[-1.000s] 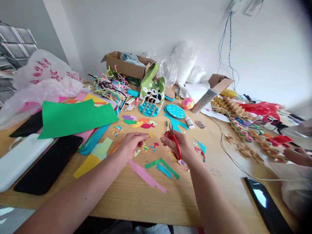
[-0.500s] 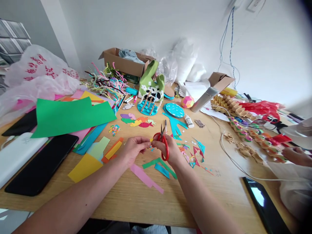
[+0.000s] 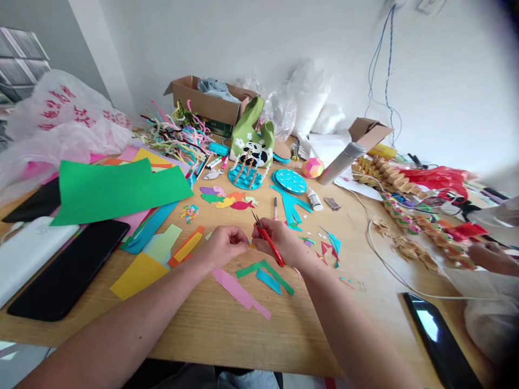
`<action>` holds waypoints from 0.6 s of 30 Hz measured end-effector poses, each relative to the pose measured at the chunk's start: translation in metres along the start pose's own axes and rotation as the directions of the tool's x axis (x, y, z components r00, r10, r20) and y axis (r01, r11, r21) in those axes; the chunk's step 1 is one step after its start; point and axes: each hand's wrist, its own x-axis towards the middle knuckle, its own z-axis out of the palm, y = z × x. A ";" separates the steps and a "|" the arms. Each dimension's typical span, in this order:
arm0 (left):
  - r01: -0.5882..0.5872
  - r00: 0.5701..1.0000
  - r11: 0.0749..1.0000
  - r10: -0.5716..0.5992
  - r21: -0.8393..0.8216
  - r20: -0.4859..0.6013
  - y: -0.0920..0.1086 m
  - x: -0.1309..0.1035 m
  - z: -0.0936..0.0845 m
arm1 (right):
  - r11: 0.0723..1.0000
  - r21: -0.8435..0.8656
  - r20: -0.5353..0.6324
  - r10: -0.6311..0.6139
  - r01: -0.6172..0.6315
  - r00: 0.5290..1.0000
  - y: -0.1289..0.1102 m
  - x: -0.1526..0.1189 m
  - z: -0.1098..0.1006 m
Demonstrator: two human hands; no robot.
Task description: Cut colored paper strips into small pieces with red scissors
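My right hand (image 3: 281, 237) is wrapped round a pair of red-handled scissors (image 3: 267, 241), their blades pointing up and to the left. Close beside it, my left hand (image 3: 227, 243) is closed in a pinch; whatever its fingertips hold is too small or hidden to make out. Tiny coloured bits lie on the table between the two hands. Just beyond them are several paper fish (image 3: 229, 199) in different colours and a small heap of paper confetti (image 3: 189, 214). Green strips (image 3: 279, 278), a blue piece (image 3: 268, 281) and a pink strip (image 3: 239, 292) lie nearer to me.
Green paper sheets (image 3: 117, 192) and a black phone-like slab (image 3: 68, 275) lie at left. Blue scraps (image 3: 292, 208), a glue bottle (image 3: 314, 200) and a steel flask (image 3: 341, 163) stand or lie to the right. Another person's hand (image 3: 492, 258) is at far right, near a phone (image 3: 440, 340).
My right hand has turned the scissors, so their blades now tip leftward and the handles show edge-on. The yellow scrap seen between my fingertips earlier no longer shows clearly.
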 end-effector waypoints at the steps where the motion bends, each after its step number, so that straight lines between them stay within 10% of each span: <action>1: 0.015 1.000 1.000 -0.015 -0.015 0.005 -0.001 0.000 0.000 | 1.000 0.016 -0.041 -0.002 0.002 0.999 -0.002 -0.001 -0.001; 7: 0.128 0.989 0.900 -0.147 -0.416 -0.013 0.002 0.001 -0.001 | 0.995 0.046 -0.453 0.102 -0.091 0.886 -0.012 -0.017 0.000; 18: 0.043 0.974 0.710 -0.188 -0.703 -0.129 0.004 0.002 -0.002 | 0.990 0.031 -0.117 0.140 -0.138 0.983 0.014 -0.021 0.049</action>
